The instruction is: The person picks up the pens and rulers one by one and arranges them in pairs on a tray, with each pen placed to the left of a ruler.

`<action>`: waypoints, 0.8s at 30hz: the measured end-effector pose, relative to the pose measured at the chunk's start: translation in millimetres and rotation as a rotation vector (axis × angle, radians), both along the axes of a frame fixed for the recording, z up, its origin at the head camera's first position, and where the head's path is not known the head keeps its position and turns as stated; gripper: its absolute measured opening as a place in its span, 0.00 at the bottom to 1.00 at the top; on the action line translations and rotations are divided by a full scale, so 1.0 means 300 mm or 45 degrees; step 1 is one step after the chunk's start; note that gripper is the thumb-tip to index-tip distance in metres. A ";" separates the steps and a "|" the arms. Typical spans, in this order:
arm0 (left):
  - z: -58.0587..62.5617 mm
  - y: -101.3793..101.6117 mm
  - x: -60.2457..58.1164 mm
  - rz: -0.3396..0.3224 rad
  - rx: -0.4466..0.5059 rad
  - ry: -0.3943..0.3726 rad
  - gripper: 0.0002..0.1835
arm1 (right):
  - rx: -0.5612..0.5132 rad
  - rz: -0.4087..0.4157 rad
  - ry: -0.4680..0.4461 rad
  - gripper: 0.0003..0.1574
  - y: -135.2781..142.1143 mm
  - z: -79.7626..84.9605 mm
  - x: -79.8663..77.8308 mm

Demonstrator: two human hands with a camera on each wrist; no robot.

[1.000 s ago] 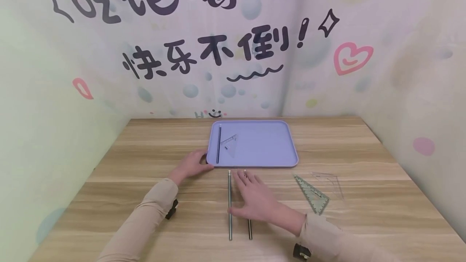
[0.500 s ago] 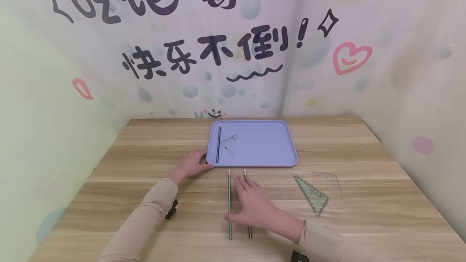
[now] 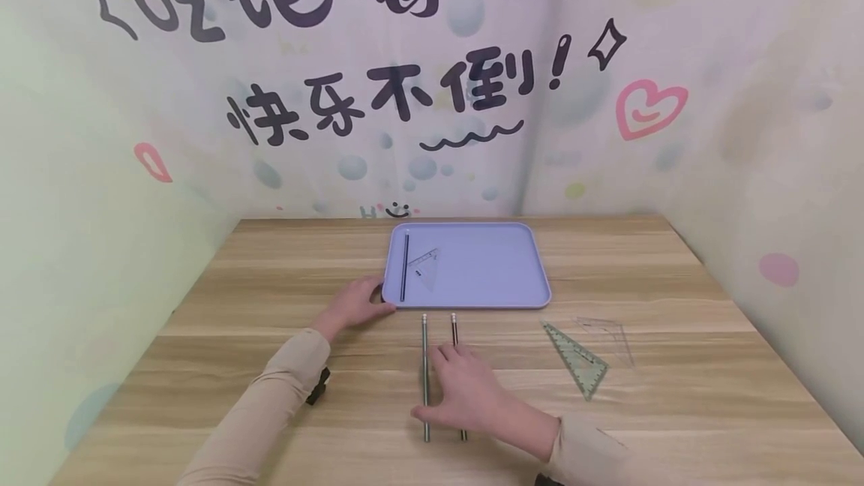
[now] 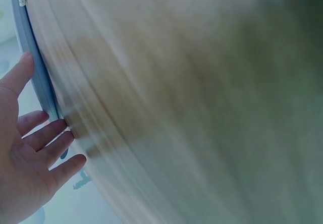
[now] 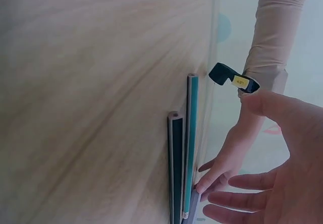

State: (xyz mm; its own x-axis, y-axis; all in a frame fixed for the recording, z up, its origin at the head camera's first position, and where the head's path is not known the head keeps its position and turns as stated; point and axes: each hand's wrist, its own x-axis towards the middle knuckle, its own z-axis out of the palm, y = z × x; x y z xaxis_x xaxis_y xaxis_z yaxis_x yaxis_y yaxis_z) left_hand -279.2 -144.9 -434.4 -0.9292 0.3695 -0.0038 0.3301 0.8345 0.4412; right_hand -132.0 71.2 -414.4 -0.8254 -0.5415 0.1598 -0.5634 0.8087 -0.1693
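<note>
My left hand (image 3: pixel 351 304) rests at the near left corner of a purple tray (image 3: pixel 493 268), thumb along its front edge. In the left wrist view the fingers of the left hand (image 4: pixel 22 168) are spread and fairly straight beside the tray's rim (image 4: pixel 38 65). My right hand (image 3: pixel 469 392) hovers over a black pencil (image 3: pixel 455 330), hiding its middle; its thumb reaches across a green pencil (image 3: pixel 425 366). Seen from the right wrist, the relaxed fingers of the right hand (image 5: pixel 298 168) stand apart from the dark pencil (image 5: pixel 175 168) and the green pencil (image 5: pixel 192 138).
Inside the tray, a black pencil (image 3: pixel 405 268) lies along the left side beside a clear set square (image 3: pixel 427 267). To the right on the wooden table (image 3: pixel 675 396) lie a green set square (image 3: pixel 577 361) and another clear set square (image 3: pixel 617 336). Patterned walls surround the table.
My right hand has drawn back slightly toward the near side, uncovering the eraser end of the black pencil. The left hand and tray have stayed in place.
</note>
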 end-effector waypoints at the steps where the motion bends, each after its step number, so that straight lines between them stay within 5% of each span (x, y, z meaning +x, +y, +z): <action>1: 0.000 0.000 0.000 0.000 0.003 0.002 0.34 | -0.009 0.002 0.001 0.49 -0.001 0.001 0.001; 5: 0.000 0.000 0.000 -0.003 0.011 0.004 0.34 | -0.035 0.017 0.007 0.40 -0.008 0.003 0.001; 12: 0.000 0.000 -0.002 -0.011 -0.005 0.027 0.34 | -0.126 0.105 0.023 0.10 -0.025 0.000 -0.011; 24: -0.006 -0.001 -0.004 -0.007 0.007 0.029 0.34 | -0.160 0.036 -0.131 0.13 -0.032 -0.014 -0.002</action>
